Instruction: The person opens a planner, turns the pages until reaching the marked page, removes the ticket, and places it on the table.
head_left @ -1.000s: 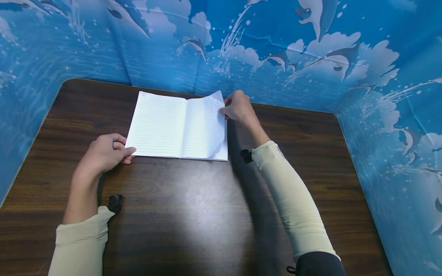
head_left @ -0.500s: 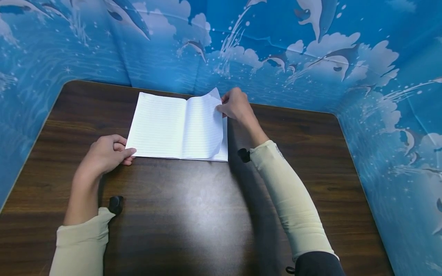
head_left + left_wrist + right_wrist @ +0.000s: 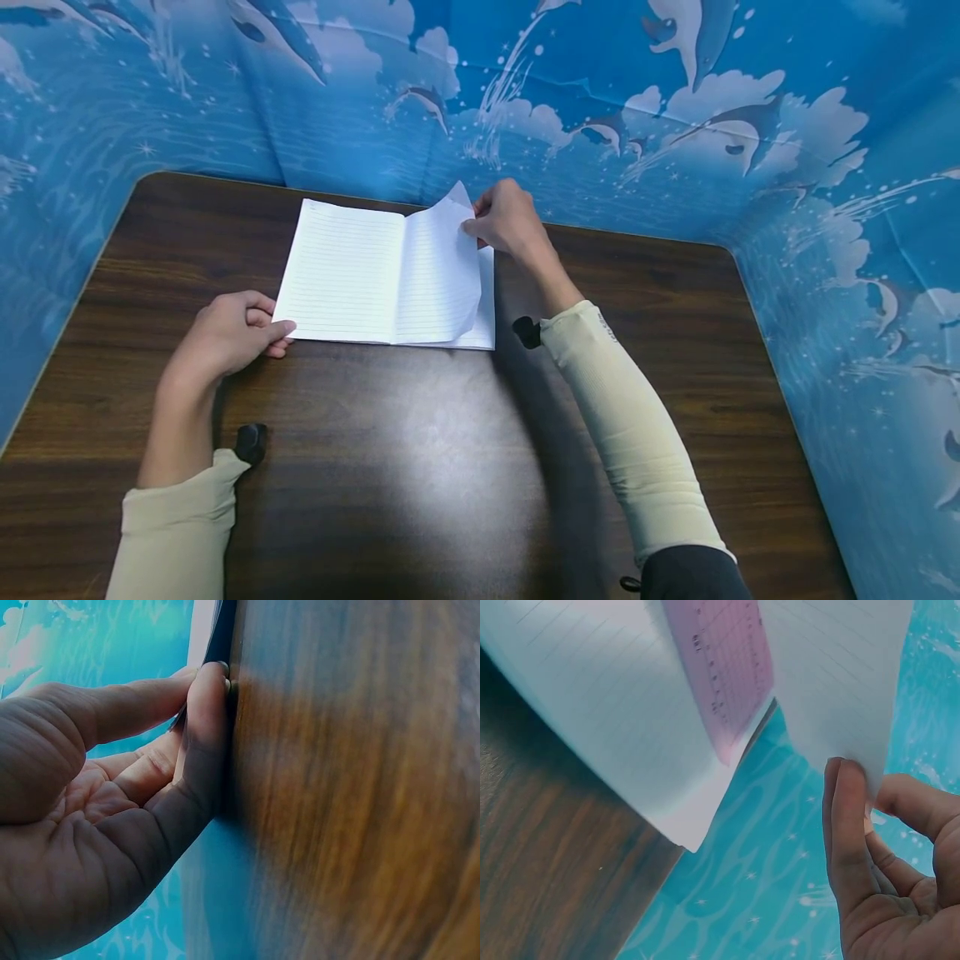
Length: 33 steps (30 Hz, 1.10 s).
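Note:
An open lined notebook [image 3: 341,275] lies near the table's far edge. My left hand [image 3: 228,333] holds its lower left corner, thumb on top and fingers below; the left wrist view shows this hand [image 3: 112,787] pinching the thin edge. At the upper right, my right hand [image 3: 513,221] pinches the corner of a raised right-hand page [image 3: 438,279], which curves up from the spine. In the right wrist view the lifted page [image 3: 840,682] hangs from the fingers of the right hand [image 3: 900,870]. A pink strip with printed marks [image 3: 724,667] lies under it on the notebook.
The dark wood table [image 3: 360,500] ends just behind the notebook. A blue dolphin-print curtain [image 3: 360,100] hangs close along the back and sides. Small black wrist cameras [image 3: 251,443] sit by both sleeves.
My right hand has moved slightly up and to the left, lifting the page corner further and baring more of the page beneath. The left hand stays at its corner.

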Motion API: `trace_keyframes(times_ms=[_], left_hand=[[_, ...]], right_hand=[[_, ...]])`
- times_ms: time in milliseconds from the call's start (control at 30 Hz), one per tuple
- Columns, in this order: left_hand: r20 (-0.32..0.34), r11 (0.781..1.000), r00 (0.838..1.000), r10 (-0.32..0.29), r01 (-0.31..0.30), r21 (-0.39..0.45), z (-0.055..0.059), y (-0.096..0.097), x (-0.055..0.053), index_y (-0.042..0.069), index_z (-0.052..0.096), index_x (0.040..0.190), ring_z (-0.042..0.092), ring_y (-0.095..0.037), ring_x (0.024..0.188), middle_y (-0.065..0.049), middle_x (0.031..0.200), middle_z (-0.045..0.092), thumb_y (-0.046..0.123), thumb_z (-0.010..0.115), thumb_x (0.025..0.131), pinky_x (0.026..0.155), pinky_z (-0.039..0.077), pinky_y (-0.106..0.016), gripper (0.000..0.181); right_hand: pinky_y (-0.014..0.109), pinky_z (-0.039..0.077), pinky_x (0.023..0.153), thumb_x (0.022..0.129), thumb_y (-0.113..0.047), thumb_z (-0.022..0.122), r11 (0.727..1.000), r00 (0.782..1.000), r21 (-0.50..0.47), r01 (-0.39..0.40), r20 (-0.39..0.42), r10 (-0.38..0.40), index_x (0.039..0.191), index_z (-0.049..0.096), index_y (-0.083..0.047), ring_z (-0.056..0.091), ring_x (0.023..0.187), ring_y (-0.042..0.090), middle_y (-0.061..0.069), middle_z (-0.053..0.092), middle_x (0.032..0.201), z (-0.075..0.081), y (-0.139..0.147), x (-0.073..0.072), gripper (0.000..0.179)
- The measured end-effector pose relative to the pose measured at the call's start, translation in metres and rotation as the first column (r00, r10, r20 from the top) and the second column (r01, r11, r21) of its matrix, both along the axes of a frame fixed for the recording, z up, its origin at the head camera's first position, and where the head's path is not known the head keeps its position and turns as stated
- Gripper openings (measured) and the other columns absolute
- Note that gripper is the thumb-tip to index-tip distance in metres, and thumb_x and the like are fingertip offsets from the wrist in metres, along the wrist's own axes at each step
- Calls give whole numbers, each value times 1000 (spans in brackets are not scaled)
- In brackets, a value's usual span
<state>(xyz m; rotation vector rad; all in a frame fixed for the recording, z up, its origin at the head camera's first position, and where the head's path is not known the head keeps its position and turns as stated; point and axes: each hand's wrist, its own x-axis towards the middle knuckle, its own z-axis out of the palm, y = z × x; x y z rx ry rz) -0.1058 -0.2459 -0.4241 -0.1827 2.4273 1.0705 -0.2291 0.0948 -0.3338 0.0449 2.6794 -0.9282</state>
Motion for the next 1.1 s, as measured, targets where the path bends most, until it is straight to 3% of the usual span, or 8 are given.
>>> trace_keyframes(times_ms=[267,567,767,1100], left_hand=[[-11,1000,1000,9,-8,9,0,2,1,-14,48,140,72,-12,73,3,78,76,22,64,109,81,42,-38,50],[-10,1000,1000,-2,2,4,0,0,2,-13,48,139,72,-12,74,2,78,75,24,64,109,81,42,-38,50],[-19,1000,1000,0,0,0,0,1,4,-13,50,137,72,-12,73,1,78,75,24,65,109,79,44,-36,49],[-30,1000,999,-13,13,4,0,-1,4,-13,49,138,73,-12,75,2,78,76,26,64,109,85,43,-38,50]], right_hand=[[26,53,65,103,-18,74,999,999,-30,-23,-26,23,90,68,-6,81,84,22,13,76,96,8,-15,2,18],[33,63,84,105,-16,70,989,997,-130,-72,-3,72,107,71,0,82,91,26,18,76,116,14,-41,1,16],[30,62,81,105,-17,70,982,994,-156,-108,-16,107,110,73,0,83,87,25,19,79,111,14,-60,2,18],[25,62,85,104,-17,72,967,998,-250,-58,-7,59,108,75,-1,82,79,20,15,82,107,5,-87,5,17]])
